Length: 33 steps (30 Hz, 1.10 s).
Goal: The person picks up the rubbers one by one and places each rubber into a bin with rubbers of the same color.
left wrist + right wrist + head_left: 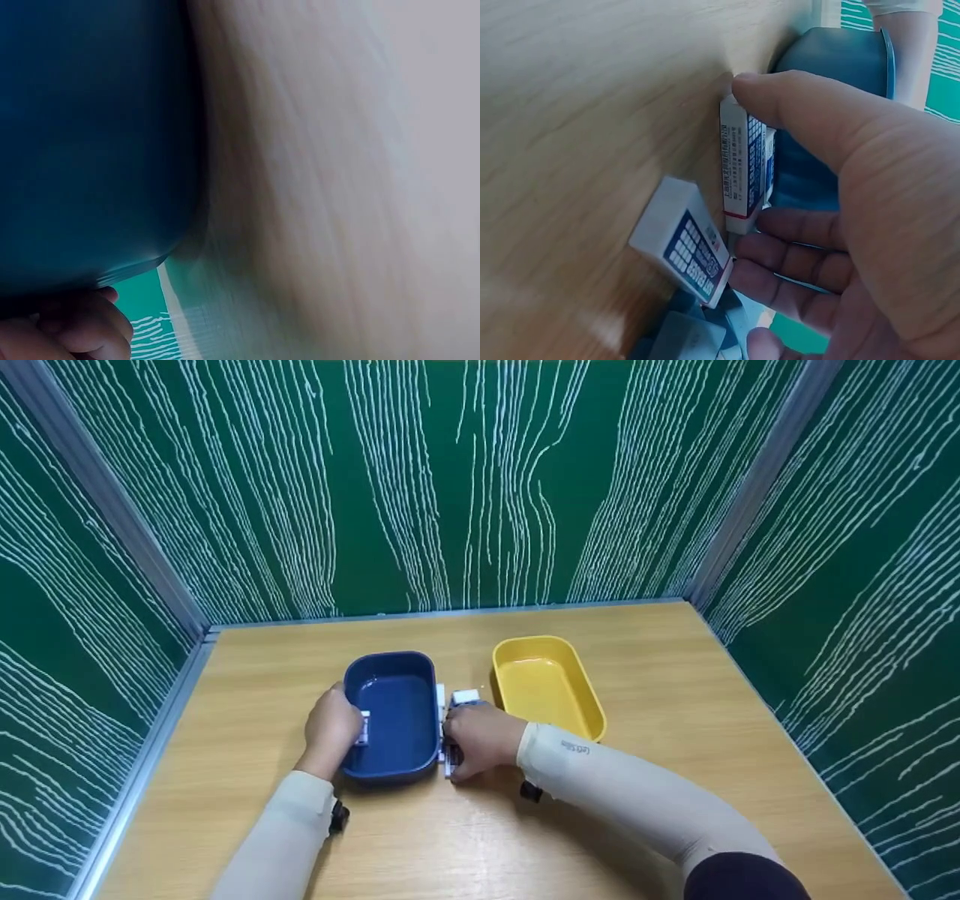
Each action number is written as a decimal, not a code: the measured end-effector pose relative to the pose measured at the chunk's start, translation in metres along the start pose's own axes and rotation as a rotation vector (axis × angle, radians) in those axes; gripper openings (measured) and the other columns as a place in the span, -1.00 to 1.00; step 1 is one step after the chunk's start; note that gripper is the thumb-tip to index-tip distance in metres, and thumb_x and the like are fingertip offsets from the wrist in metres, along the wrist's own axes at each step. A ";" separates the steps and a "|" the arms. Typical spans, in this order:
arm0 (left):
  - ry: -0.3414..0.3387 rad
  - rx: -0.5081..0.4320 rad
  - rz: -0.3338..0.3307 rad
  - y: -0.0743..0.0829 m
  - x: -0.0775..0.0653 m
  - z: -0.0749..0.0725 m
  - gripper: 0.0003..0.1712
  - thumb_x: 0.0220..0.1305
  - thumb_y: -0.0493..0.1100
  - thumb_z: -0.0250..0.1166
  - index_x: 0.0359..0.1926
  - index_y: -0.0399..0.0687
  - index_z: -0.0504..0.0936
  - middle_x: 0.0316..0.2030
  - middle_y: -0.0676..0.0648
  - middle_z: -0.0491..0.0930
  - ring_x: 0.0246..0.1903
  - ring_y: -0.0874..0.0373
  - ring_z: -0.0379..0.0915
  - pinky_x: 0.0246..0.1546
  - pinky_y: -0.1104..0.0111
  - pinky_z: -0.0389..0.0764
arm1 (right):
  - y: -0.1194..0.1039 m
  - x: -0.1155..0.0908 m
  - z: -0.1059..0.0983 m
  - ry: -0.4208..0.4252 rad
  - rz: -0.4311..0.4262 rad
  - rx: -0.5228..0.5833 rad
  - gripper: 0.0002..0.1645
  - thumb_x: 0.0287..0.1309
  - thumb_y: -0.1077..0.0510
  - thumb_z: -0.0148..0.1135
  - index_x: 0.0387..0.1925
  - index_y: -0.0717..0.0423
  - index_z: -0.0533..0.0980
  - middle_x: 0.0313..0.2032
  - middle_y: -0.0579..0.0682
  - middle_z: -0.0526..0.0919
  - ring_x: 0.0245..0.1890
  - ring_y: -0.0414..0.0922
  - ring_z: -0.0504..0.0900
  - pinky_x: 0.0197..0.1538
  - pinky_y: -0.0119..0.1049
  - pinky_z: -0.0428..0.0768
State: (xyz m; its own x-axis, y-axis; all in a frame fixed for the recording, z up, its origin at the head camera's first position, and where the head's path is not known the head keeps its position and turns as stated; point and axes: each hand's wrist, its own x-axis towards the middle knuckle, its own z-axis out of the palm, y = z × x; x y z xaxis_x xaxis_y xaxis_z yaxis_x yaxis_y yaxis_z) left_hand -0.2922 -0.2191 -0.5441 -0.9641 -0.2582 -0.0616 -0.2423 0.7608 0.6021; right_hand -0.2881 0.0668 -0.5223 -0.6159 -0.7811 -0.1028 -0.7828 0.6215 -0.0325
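Observation:
At the left rim of a blue tray [397, 771], my left hand [331, 727] grips the edge. A small white eraser [364, 727] with a printed label shows inside the tray, right beside those fingers. My right hand [484, 739] is down at the table between the two trays. In the right wrist view, its thumb and fingertips pinch a white eraser with a blue label [736, 157] by its ends. Another eraser [682, 240] stands tilted close to the fingers. More white pieces [441, 697] line the blue tray's right side.
A yellow tray [551, 697] stands to the right, partly behind my right forearm. Dark blue-grey blocks [690, 337] lie near the right hand. Green panels [480, 510] with white wavy lines enclose the wooden table [450, 847] at the back and sides.

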 end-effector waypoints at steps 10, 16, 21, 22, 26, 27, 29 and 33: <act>-0.030 -0.001 -0.020 -0.001 0.001 0.001 -0.27 0.53 -0.34 0.01 0.67 -0.37 0.34 0.41 -0.48 0.62 0.21 -0.35 0.69 0.34 -0.29 0.65 | 0.003 0.000 -0.002 -0.055 0.010 0.063 -0.44 0.10 -0.34 0.65 -0.20 0.01 0.72 -0.29 -0.13 0.70 -0.24 -0.13 0.59 -0.06 -0.21 0.69; -0.035 -0.007 -0.025 -0.002 0.001 0.001 -0.28 0.54 -0.35 0.03 0.66 -0.37 0.35 0.39 -0.47 0.64 0.19 -0.33 0.69 0.32 -0.29 0.67 | 0.008 0.000 -0.011 -0.036 0.028 0.091 -0.43 0.10 -0.33 0.62 -0.13 0.02 0.75 -0.23 -0.11 0.70 -0.19 -0.11 0.59 -0.07 -0.21 0.68; -0.031 -0.006 -0.011 0.000 0.001 0.001 -0.30 0.54 -0.34 0.03 0.65 -0.38 0.36 0.39 -0.47 0.64 0.22 -0.35 0.70 0.32 -0.30 0.66 | 0.014 0.000 -0.029 -0.019 0.070 0.132 -0.40 0.09 -0.30 0.62 -0.02 0.02 0.78 -0.13 -0.09 0.71 -0.14 -0.08 0.60 0.00 -0.17 0.70; -0.028 -0.006 -0.008 0.000 0.001 0.001 -0.30 0.54 -0.34 0.02 0.64 -0.39 0.37 0.39 -0.48 0.64 0.23 -0.36 0.70 0.33 -0.30 0.66 | 0.016 0.000 -0.034 -0.006 0.074 0.138 -0.38 0.08 -0.30 0.63 0.00 0.03 0.79 -0.13 -0.08 0.72 -0.15 -0.08 0.61 -0.01 -0.18 0.71; -0.003 0.005 0.012 0.001 0.000 0.001 -0.31 0.50 -0.34 0.02 0.60 -0.41 0.41 0.36 -0.49 0.66 0.23 -0.39 0.71 0.30 -0.30 0.67 | 0.019 0.002 -0.051 0.063 0.069 0.160 -0.32 0.05 -0.29 0.63 0.05 0.07 0.78 -0.09 -0.03 0.73 -0.16 -0.07 0.65 -0.07 -0.18 0.76; 0.004 0.007 0.017 0.001 0.000 0.001 -0.31 0.48 -0.35 0.02 0.59 -0.41 0.43 0.34 -0.49 0.67 0.22 -0.40 0.71 0.29 -0.30 0.67 | 0.019 0.003 -0.055 0.081 0.068 0.169 -0.31 0.04 -0.28 0.64 0.07 0.08 0.77 -0.07 -0.02 0.74 -0.14 -0.06 0.66 -0.05 -0.17 0.77; 0.011 0.008 0.022 0.000 0.000 0.000 -0.31 0.46 -0.35 0.02 0.57 -0.41 0.45 0.32 -0.49 0.69 0.21 -0.41 0.71 0.27 -0.29 0.67 | 0.017 0.006 -0.061 0.102 0.069 0.191 -0.27 0.04 -0.26 0.63 0.12 0.11 0.76 0.01 0.02 0.75 -0.08 -0.04 0.68 0.03 -0.13 0.79; -0.016 0.000 0.011 -0.001 0.001 -0.002 -0.28 0.48 -0.35 0.02 0.62 -0.40 0.39 0.41 -0.49 0.63 0.28 -0.40 0.68 0.36 -0.29 0.64 | 0.007 0.021 -0.064 0.100 0.083 0.230 -0.08 0.08 -0.29 0.63 0.38 0.08 0.66 0.27 0.05 0.75 0.16 -0.02 0.71 0.31 -0.08 0.76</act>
State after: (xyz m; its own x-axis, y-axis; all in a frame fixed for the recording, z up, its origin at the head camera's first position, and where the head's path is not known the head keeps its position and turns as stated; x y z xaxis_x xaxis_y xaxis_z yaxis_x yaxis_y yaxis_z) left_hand -0.2931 -0.2213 -0.5430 -0.9682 -0.2407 -0.0677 -0.2320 0.7637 0.6025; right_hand -0.3124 0.0514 -0.4612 -0.6922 -0.7215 -0.0158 -0.6950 0.6723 -0.2548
